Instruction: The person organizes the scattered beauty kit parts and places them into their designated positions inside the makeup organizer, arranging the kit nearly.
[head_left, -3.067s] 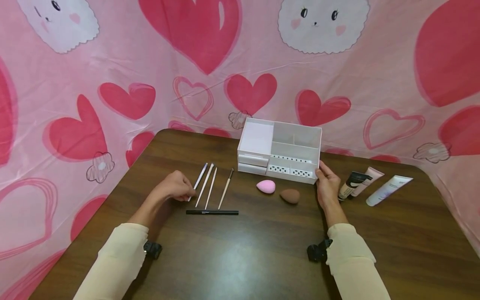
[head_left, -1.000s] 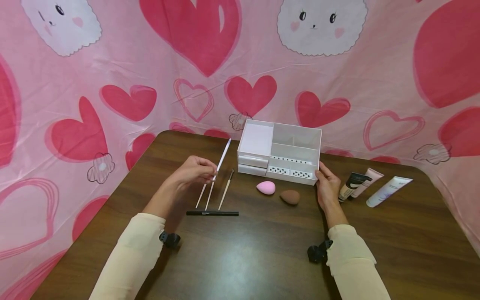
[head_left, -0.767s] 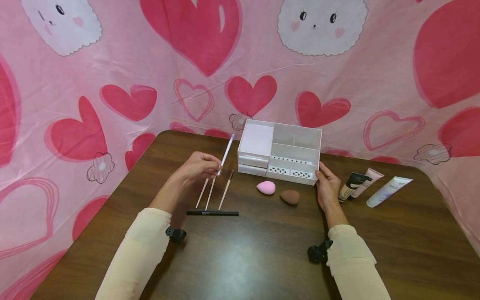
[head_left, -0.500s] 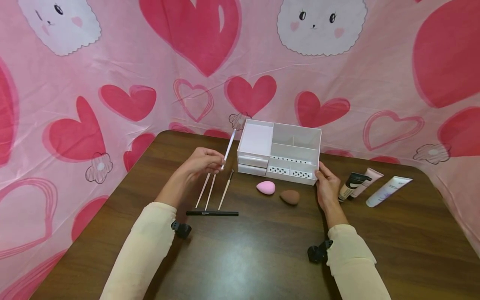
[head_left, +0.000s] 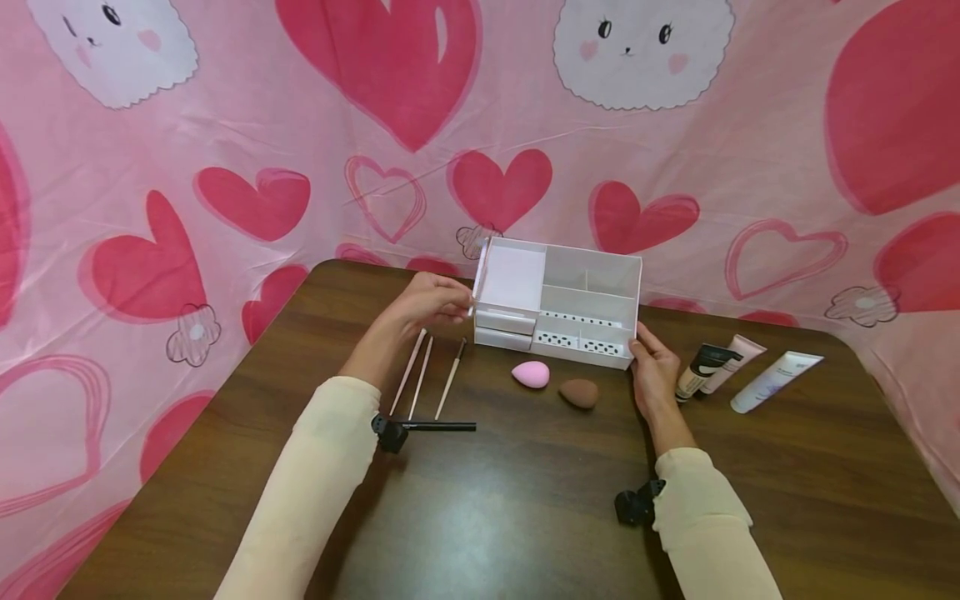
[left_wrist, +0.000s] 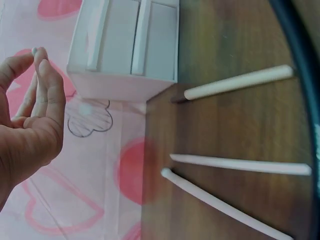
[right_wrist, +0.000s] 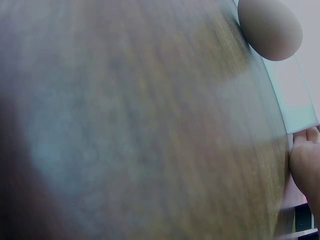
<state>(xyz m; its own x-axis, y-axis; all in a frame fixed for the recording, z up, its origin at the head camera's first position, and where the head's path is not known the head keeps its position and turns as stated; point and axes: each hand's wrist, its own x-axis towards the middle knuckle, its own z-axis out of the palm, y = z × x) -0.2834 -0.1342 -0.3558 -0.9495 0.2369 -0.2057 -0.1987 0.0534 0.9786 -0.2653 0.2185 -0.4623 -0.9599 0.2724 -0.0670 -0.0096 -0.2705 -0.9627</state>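
Note:
In the head view my left hand [head_left: 429, 302] pinches a slim white makeup brush [head_left: 480, 268] between thumb and fingertips. The brush leans upward along the left side of a white makeup organizer [head_left: 512, 275]; whether they touch I cannot tell. Only its small end shows at my fingertips in the left wrist view. My right hand [head_left: 656, 373] grips the organizer's front right corner, thumb at the front edge. Below my left hand lie two thin pale brushes [head_left: 407, 372] and a dark-tipped brush [head_left: 450, 380]. My left wrist camera partly covers a black pencil [head_left: 442, 427].
A pink makeup sponge [head_left: 531, 375] and a brown sponge [head_left: 579, 393] lie before the organizer. Right of my right hand are a black-capped tube [head_left: 703, 371], a pink tube [head_left: 738, 360] and a white tube [head_left: 776, 382]. A heart-patterned cloth [head_left: 390, 83] hangs behind the wooden table [head_left: 525, 517].
My left hand has picked up the leftmost white brush from the table and carried it right and up to the organizer's left side. The right hand stays at the organizer's corner.

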